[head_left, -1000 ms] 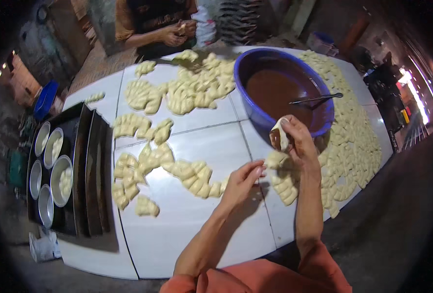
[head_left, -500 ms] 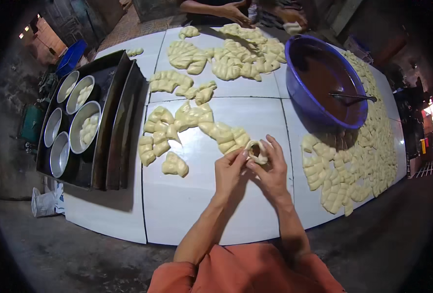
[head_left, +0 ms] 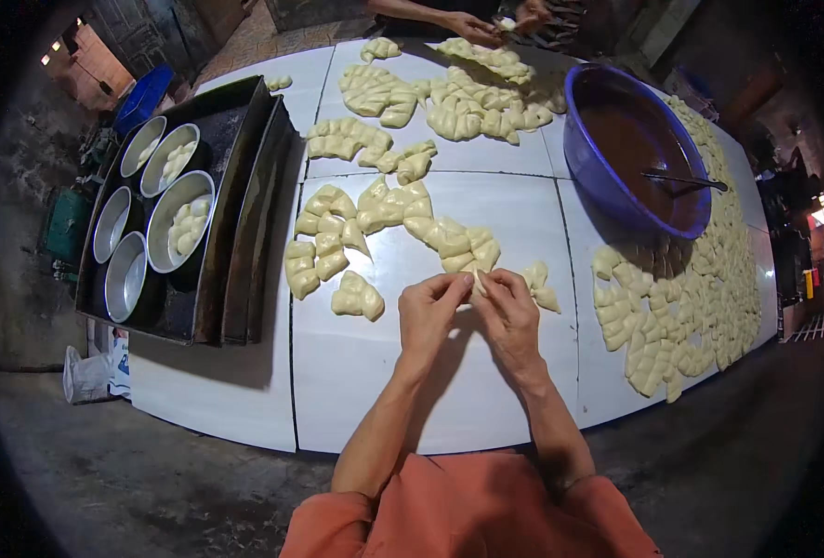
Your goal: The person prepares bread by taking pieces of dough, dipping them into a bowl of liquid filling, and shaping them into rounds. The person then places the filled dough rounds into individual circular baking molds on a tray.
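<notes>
My left hand and my right hand meet over the white tabletop, thumbs and fingertips pinched together. Between them is a small piece of pale dough, mostly hidden by the fingers. Just beyond my fingertips lies a curved chain of glossy dough pieces. A separate small dough clump rests beside my right hand. Another clump sits to the left of my left hand, below a cluster of dough pieces.
At left, a black baking tray carries several round metal pans, some holding dough balls. A purple basin of brown filling with a spoon stands at right, beside a wide spread of dough. Across the table, another person's hands handle dough.
The dough in my hands showed a round opening with brown inside; now my fingers pinch it together and the opening is out of sight. The whole view has shifted slightly.
</notes>
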`<action>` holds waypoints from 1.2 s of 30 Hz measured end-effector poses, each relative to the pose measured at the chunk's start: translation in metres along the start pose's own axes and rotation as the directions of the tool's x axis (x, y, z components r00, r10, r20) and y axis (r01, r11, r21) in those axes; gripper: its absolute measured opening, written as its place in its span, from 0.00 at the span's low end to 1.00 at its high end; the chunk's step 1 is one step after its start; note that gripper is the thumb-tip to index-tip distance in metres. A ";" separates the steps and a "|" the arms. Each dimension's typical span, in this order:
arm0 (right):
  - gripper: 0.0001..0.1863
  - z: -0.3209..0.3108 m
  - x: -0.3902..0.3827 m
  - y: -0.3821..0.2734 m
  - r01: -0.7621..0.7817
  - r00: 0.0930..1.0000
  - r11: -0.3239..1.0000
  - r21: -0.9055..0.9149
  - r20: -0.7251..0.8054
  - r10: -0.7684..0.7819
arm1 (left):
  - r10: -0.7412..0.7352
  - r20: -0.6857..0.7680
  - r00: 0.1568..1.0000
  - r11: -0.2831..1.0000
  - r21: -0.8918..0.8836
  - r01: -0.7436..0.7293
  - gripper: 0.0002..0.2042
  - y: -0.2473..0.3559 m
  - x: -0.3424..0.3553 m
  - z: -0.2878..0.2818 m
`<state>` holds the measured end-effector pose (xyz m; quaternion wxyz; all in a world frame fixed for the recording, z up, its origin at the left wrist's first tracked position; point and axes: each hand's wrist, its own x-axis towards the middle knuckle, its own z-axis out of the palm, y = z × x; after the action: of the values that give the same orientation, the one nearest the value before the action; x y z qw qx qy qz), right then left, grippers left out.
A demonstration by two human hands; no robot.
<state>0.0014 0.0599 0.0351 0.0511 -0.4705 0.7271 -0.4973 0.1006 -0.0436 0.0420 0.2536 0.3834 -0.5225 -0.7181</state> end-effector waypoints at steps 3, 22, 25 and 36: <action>0.13 0.000 0.001 -0.002 -0.026 1.000 0.997 -0.071 -0.020 0.024 | 0.025 -0.010 1.000 0.999 -0.039 -0.025 0.14 -0.012 -0.001 0.001; 0.15 -0.014 -0.003 -0.015 0.018 0.995 0.958 0.287 0.088 -0.045 | -0.066 0.282 0.957 0.993 -0.074 0.090 0.17 0.017 -0.022 -0.030; 0.08 0.006 -0.008 -0.017 0.039 0.990 0.940 0.340 -0.140 0.010 | -0.025 0.311 0.950 0.986 -0.151 0.076 0.14 0.005 -0.021 -0.027; 0.09 -0.005 -0.026 -0.026 -0.352 0.936 0.841 0.410 0.142 0.322 | -0.209 0.248 0.946 0.972 -0.052 0.228 0.15 -0.004 -0.043 -0.030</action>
<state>0.0293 0.0811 0.0472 0.2647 -0.3289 0.6686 -0.6121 0.1503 -0.0259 0.0455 0.1221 0.3385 -0.4746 -0.8033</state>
